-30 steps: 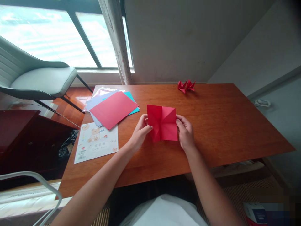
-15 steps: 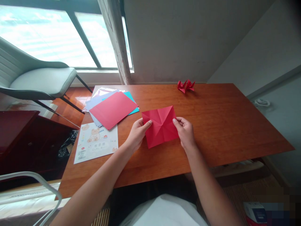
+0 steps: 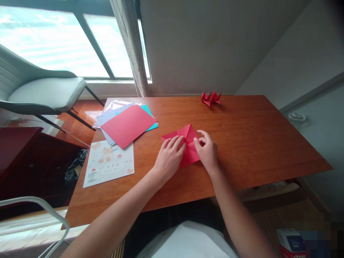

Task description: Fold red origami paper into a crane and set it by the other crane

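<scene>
A creased red square of paper [image 3: 185,138] lies on the wooden table [image 3: 242,143], turned so one corner points away from me. My left hand [image 3: 169,157] rests flat on its left half with the fingers stretched out. My right hand [image 3: 206,150] touches its right edge, thumb and fingertips pinching the paper. Both hands cover the near part of the sheet.
A fanned stack of coloured sheets [image 3: 126,123], red on top, lies at the table's left, with a printed bear sheet [image 3: 109,161] nearer me. Folded red paper figures [image 3: 211,97] stand at the far edge. A grey chair [image 3: 43,93] stands by the window.
The red paper was held up between both hands, then turned and laid down on the table. My left hand now presses flat on it.
</scene>
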